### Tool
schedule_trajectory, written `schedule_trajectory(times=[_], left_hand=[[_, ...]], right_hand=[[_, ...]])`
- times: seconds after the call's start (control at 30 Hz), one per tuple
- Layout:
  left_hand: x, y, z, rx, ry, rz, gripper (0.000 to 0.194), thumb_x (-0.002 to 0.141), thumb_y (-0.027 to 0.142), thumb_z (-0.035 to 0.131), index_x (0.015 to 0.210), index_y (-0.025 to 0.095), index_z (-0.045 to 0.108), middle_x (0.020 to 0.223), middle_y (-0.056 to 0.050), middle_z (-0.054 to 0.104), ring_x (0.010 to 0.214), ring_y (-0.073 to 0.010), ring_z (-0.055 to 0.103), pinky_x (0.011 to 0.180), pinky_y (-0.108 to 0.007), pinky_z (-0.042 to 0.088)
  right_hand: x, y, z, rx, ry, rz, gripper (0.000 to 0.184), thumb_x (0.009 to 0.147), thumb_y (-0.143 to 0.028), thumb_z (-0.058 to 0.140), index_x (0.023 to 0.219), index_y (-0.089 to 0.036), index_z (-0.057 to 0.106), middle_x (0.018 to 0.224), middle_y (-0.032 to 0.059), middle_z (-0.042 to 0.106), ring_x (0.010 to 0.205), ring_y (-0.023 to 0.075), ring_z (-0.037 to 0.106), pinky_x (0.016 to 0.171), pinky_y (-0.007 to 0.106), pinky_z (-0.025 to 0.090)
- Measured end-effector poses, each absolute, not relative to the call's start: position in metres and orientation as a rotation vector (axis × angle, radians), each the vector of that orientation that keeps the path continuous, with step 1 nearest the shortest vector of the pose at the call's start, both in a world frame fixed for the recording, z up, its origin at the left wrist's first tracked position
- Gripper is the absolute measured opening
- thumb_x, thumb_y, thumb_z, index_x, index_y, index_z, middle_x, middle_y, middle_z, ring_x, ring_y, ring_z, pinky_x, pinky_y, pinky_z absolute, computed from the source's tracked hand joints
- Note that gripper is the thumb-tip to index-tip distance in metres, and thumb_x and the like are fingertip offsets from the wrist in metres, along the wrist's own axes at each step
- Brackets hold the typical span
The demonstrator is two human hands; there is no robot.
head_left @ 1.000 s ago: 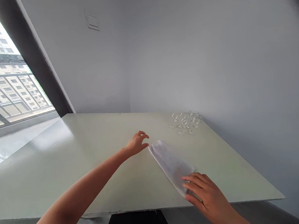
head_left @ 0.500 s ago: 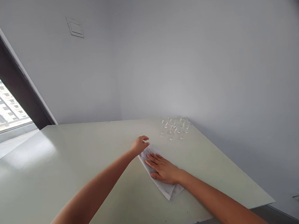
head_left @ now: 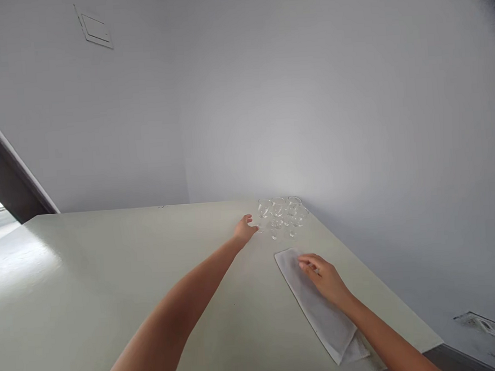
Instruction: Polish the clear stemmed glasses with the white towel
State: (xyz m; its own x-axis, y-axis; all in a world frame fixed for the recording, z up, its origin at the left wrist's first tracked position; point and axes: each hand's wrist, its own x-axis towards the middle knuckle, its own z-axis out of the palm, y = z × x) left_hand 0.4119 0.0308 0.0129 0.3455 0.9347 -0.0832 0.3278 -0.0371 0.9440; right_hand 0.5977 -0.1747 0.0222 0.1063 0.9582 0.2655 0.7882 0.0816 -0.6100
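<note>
A cluster of several clear stemmed glasses [head_left: 278, 207] stands upright near the far right corner of the table. My left hand [head_left: 245, 227] reaches to the left side of that cluster, thumb and fingers apart, with its fingertips close by the nearest glass; whether they touch it I cannot tell. A folded white cloth [head_left: 311, 305] lies flat on the tabletop in front of the glasses. Over the cloth's upper part is my right hand [head_left: 325, 279], its fingers loosely bent and apart, gripping nothing.
The pale, glossy table [head_left: 153, 288] meets a grey wall [head_left: 353, 116] behind and on the right. A switch plate [head_left: 96, 31] is on the left wall, a socket [head_left: 481, 324] low on the right. A dark frame [head_left: 0, 169] borders a window at left.
My left hand has moved from beside the cloth to the glasses. The right hand has come off its flat press on the cloth, which now lies further right and nearer. The view has turned right.
</note>
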Motion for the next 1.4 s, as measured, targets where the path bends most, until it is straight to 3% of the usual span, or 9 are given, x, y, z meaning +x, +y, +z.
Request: schedule_trajectory(times=[0.1, 0.23, 0.4, 0.53, 0.77, 0.9, 1.17, 1.3, 1.4], left_hand=[[0.434, 0.042, 0.010, 1.533, 1.128, 0.769, 0.067, 0.068, 0.021, 0.062, 0.129, 0.024, 0.033, 0.133, -0.011, 0.041, 0.094, -0.0171, 0.055, 0.063, -0.024, 0.046], [0.458, 0.049, 0.005, 1.500, 1.058, 0.796, 0.049, 0.069, 0.019, 0.061, 0.115, 0.020, 0.047, 0.118, -0.009, 0.053, 0.084, -0.0138, 0.056, 0.058, -0.022, 0.046], [0.448, 0.055, 0.000, 1.453, 1.075, 0.864, 0.021, 0.073, 0.022, 0.059, 0.094, 0.015, 0.057, 0.088, -0.006, 0.059, 0.070, -0.0102, 0.055, 0.054, -0.020, 0.046], [0.361, 0.069, 0.002, 1.386, 1.241, 1.024, 0.021, 0.075, 0.025, 0.059, 0.094, 0.018, 0.056, 0.083, -0.002, 0.057, 0.063, -0.0070, 0.054, 0.055, -0.019, 0.047], [0.117, 0.066, 0.015, 1.212, 1.689, 1.289, 0.026, 0.068, 0.028, 0.065, 0.091, 0.018, 0.057, 0.074, 0.000, 0.054, 0.054, -0.0069, 0.051, 0.053, -0.020, 0.043], [0.041, 0.063, 0.015, 1.128, 1.806, 1.358, 0.029, 0.066, 0.029, 0.065, 0.092, 0.018, 0.058, 0.076, -0.001, 0.054, 0.056, -0.0086, 0.051, 0.055, -0.022, 0.045], [0.013, 0.066, 0.025, 1.021, 1.892, 1.441, 0.034, 0.063, 0.023, 0.064, 0.095, 0.019, 0.057, 0.085, -0.004, 0.054, 0.066, -0.0135, 0.054, 0.060, -0.028, 0.043], [0.041, 0.026, 0.033, 1.020, 1.929, 1.479, 0.043, 0.066, 0.017, 0.059, 0.109, 0.021, 0.052, 0.101, -0.008, 0.050, 0.081, -0.0163, 0.053, 0.067, -0.029, 0.041], [0.091, -0.026, 0.032, 1.155, 1.796, 1.370, 0.030, 0.068, 0.022, 0.059, 0.097, 0.020, 0.060, 0.088, -0.004, 0.054, 0.071, -0.0133, 0.051, 0.063, -0.025, 0.041]], right_hand=[[0.585, -0.132, 0.022, -1.719, -1.344, 0.493, 0.040, 0.078, -0.033, 0.048, 0.114, -0.017, 0.055, 0.095, 0.0089, 0.065, 0.071, 0.0179, 0.062, 0.065, 0.034, 0.051], [0.563, -0.071, 0.011, -1.581, -0.964, 0.718, 0.051, 0.063, -0.023, 0.059, 0.113, -0.016, 0.051, 0.110, 0.0116, 0.058, 0.062, 0.0127, 0.061, 0.053, 0.026, 0.050], [0.546, -0.038, -0.001, -1.586, -0.892, 0.797, 0.028, 0.060, -0.025, 0.059, 0.085, -0.012, 0.056, 0.066, 0.0023, 0.058, 0.041, 0.0079, 0.046, 0.032, 0.019, 0.031], [0.541, -0.053, 0.008, -1.561, -0.971, 0.876, 0.026, 0.064, -0.033, 0.061, 0.079, -0.013, 0.057, 0.049, -0.0035, 0.048, 0.040, 0.0083, 0.040, 0.035, 0.020, 0.029], [0.529, -0.109, 0.039, -1.585, -1.200, 1.128, 0.032, 0.069, -0.047, 0.063, 0.077, -0.016, 0.060, 0.054, -0.0021, 0.048, 0.050, 0.0096, 0.039, 0.043, 0.022, 0.030], [0.511, -0.127, 0.041, -1.619, -1.182, 1.237, 0.035, 0.069, -0.051, 0.063, 0.080, -0.018, 0.062, 0.055, -0.0019, 0.047, 0.054, 0.0107, 0.039, 0.045, 0.022, 0.031], [0.475, -0.141, 0.045, -1.609, -1.208, 1.358, 0.034, 0.069, -0.051, 0.063, 0.077, -0.018, 0.063, 0.053, -0.0009, 0.048, 0.054, 0.0112, 0.040, 0.044, 0.022, 0.031], [0.457, -0.143, 0.050, -1.509, -1.167, 1.413, 0.035, 0.069, -0.049, 0.064, 0.085, -0.018, 0.060, 0.073, 0.0032, 0.059, 0.053, 0.0096, 0.042, 0.041, 0.021, 0.031], [0.426, -0.139, 0.054, -1.381, -1.155, 1.430, 0.037, 0.068, -0.045, 0.066, 0.092, -0.018, 0.056, 0.081, 0.0047, 0.062, 0.052, 0.0098, 0.046, 0.040, 0.023, 0.036]])
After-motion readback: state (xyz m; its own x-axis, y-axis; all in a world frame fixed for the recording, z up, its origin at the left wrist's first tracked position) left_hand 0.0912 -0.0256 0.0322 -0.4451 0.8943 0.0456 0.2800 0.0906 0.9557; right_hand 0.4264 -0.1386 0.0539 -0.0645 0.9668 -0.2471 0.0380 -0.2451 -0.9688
